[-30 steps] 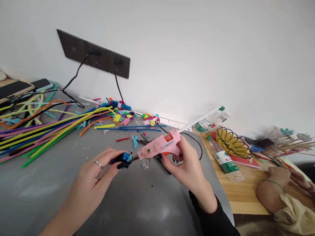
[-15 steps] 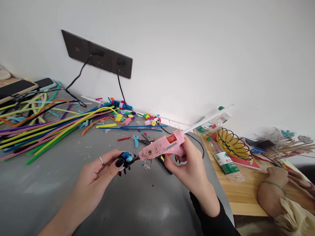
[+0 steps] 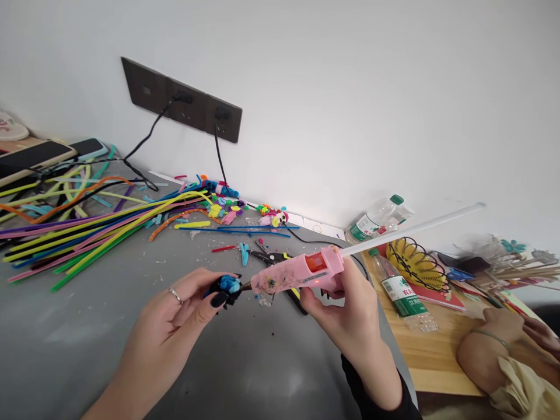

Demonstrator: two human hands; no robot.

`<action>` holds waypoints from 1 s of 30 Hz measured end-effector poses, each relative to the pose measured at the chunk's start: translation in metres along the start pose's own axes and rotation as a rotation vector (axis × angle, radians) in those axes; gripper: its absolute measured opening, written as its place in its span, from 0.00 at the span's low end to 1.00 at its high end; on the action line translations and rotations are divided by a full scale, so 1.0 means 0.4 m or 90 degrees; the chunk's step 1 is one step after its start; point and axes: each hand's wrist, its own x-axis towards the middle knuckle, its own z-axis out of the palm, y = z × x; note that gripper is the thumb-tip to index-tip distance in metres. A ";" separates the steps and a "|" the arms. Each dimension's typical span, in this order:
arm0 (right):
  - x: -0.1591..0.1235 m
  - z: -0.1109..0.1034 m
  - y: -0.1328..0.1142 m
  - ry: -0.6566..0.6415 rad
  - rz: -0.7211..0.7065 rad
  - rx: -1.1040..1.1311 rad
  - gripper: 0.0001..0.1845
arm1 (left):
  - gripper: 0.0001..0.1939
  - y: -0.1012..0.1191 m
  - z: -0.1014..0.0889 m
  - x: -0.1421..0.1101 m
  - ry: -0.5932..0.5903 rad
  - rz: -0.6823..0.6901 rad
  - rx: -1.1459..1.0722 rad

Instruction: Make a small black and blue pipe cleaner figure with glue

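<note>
Between the thumb and fingers of my left hand (image 3: 170, 326) is a small blue and black fuzzy pipe-cleaner piece (image 3: 229, 284); my fingers cover part of it. My right hand (image 3: 350, 315) is wrapped round the handle of a pink glue gun (image 3: 297, 274), which is smudged and has a long clear glue stick (image 3: 415, 227) poking out of its back. The gun's dark nozzle points left, at the blue piece or touching it; I cannot tell which. Behind and below the gun, pliers (image 3: 266, 255) lie on the grey table (image 3: 245, 373).
Many coloured pipe cleaners (image 3: 109, 224) cover the left of the table. Small finished pieces (image 3: 227, 207) lie along the wall under a socket panel (image 3: 184, 100). At right are plastic bottles (image 3: 405, 294), a yellow basket (image 3: 413, 262) and another person's arm (image 3: 485, 350) on a wooden table.
The glue gun has turned so that its glue stick lies flatter and reaches further right. Both hands have shifted slightly right in view, with the whole scene. The left hand keeps its pinch.
</note>
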 end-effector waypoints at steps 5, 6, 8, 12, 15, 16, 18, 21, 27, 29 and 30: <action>-0.003 -0.006 -0.002 0.016 -0.022 -0.034 0.13 | 0.16 0.006 0.002 -0.009 0.041 0.012 0.012; -0.003 -0.008 -0.003 0.016 -0.023 -0.040 0.13 | 0.15 0.006 0.002 -0.012 0.049 0.016 0.013; -0.004 -0.012 -0.005 0.016 -0.024 -0.048 0.12 | 0.14 0.005 0.002 -0.016 0.056 0.021 0.011; -0.007 -0.016 -0.010 0.023 -0.029 -0.058 0.12 | 0.10 0.001 0.003 -0.023 0.049 0.044 0.012; -0.009 -0.019 -0.011 0.023 -0.030 -0.067 0.11 | 0.07 0.003 0.005 -0.024 0.070 0.078 0.013; -0.009 -0.020 -0.011 0.022 -0.032 -0.071 0.11 | 0.06 0.006 0.006 -0.023 0.078 0.086 0.013; -0.008 -0.023 -0.010 0.021 -0.043 -0.078 0.10 | 0.06 0.014 0.009 -0.022 0.084 0.096 0.009; -0.005 -0.030 -0.007 0.019 -0.058 -0.086 0.09 | 0.08 0.024 0.013 -0.019 0.079 0.110 0.004; 0.002 -0.038 -0.009 0.010 -0.074 -0.095 0.07 | 0.10 0.025 0.014 -0.021 0.076 0.126 0.000; 0.002 -0.040 -0.010 0.008 -0.077 -0.097 0.06 | 0.10 0.024 0.014 -0.023 0.077 0.127 0.002; 0.001 -0.041 -0.010 0.007 -0.078 -0.098 0.06 | 0.11 0.024 0.013 -0.023 0.077 0.130 0.005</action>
